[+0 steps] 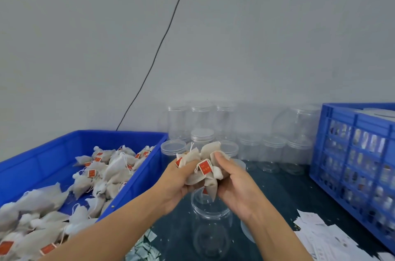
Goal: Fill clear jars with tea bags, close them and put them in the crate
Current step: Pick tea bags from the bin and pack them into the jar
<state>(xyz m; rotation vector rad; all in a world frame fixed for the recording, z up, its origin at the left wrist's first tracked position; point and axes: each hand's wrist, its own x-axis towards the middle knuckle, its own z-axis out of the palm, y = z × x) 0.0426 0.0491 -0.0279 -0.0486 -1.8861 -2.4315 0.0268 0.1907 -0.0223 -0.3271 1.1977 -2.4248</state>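
Both hands hold one bunch of white tea bags with red tags [204,166] above an open clear jar [210,224] standing on the dark table. My left hand [178,181] grips the bunch from the left, my right hand [235,184] grips it from the right. One bag hangs down into the jar's mouth. A blue bin [119,139] at the left is full of loose tea bags [102,173]. The blue slatted crate [352,154] at the right holds filled jars.
Several empty clear jars [271,154] stand along the white wall behind my hands, some with lids. A clear lid [245,228] lies right of the open jar. White paper slips [320,233] lie at the front right, small sachets [143,248] at the front. A black cable [162,45] runs down the wall.
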